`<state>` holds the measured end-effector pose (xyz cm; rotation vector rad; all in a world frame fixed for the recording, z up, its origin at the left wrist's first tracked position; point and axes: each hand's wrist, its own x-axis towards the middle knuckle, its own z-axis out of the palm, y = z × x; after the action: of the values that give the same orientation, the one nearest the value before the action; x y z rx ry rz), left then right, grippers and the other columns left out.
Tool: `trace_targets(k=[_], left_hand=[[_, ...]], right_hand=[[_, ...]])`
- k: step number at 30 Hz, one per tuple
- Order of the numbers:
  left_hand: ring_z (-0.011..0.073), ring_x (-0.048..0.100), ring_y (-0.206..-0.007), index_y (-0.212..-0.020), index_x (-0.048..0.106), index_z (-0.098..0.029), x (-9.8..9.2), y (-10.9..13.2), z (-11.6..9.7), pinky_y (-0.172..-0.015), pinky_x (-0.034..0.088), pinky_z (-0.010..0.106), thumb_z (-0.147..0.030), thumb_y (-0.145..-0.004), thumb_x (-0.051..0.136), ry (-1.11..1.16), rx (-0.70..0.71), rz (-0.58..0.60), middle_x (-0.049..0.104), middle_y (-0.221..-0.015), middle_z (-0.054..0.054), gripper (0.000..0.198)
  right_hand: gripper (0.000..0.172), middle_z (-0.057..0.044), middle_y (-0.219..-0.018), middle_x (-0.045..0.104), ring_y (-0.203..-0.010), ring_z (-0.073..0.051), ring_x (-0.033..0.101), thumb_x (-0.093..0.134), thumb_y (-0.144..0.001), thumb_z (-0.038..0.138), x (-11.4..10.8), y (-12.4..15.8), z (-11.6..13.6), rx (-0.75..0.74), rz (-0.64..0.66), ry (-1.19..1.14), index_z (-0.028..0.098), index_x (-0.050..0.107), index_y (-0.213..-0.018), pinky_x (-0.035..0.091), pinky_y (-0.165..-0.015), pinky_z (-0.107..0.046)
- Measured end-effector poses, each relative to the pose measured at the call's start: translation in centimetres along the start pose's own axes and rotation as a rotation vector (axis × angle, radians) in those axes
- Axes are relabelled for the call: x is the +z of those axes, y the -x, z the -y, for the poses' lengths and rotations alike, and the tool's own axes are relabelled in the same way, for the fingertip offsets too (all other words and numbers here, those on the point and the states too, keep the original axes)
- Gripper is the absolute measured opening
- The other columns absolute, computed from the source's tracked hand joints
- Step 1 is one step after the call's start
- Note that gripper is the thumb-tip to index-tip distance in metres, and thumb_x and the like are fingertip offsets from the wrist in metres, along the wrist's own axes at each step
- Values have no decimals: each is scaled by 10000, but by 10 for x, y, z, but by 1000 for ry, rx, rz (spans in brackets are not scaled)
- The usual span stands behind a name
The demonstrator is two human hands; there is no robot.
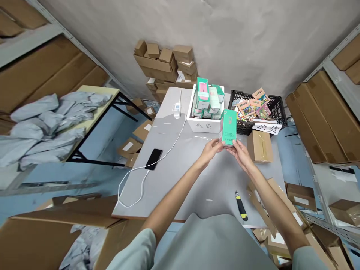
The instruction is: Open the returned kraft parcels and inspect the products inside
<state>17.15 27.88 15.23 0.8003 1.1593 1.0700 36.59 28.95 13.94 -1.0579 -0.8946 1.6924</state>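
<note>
A green product box (228, 126) stands upright above the grey table (180, 165), held from below by both hands. My left hand (211, 149) grips its lower left side and my right hand (240, 153) grips its lower right side, fingers closed on it. Just behind it sits a white foam bin (206, 125) filled with several more green boxes (203, 93).
A black crate (277, 108) of colourful packets stands at the back right, a small cardboard box (260, 146) beside my right hand. A phone (153, 158) on a white cable and a yellow-black knife (241, 205) lie on the table. Cartons and grey mailer bags (42, 123) surround it.
</note>
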Motion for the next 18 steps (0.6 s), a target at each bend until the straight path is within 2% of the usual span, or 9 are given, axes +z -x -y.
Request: trace_targets(k=[7,13,18], left_hand=[[297,822,-1146,-1300,825,-181,-23,-7,-8,-1151,614,499,-554,-802,1010,27,-20,8,852,-1311,158,649],[361,793,-1305,-1339,818,-189,-38,-10,-15,-1178,608,532,-574,-788,1002,4,19,38,821,-1436,179,697],[391,784,-1340,-1382,792,-189,-51,-13,-22,-1155,627,542,-608,-747,1005,-40,42,26,800,-1485,187,789]], right_hand=[[711,-77,-1299,905,-1193,-306,881,950,-816,804,21,-10,-2,16,6,53,304,788,-1295,647,-1105,-434],[704,-93,-1354,888,-1231,-325,866,927,-825,810,35,-18,-7,1,0,62,299,789,-1290,646,-1109,-455],[681,-80,-1336,888,-1242,-332,862,954,-818,767,45,-26,-10,-6,33,37,314,796,-1302,656,-1108,-473]])
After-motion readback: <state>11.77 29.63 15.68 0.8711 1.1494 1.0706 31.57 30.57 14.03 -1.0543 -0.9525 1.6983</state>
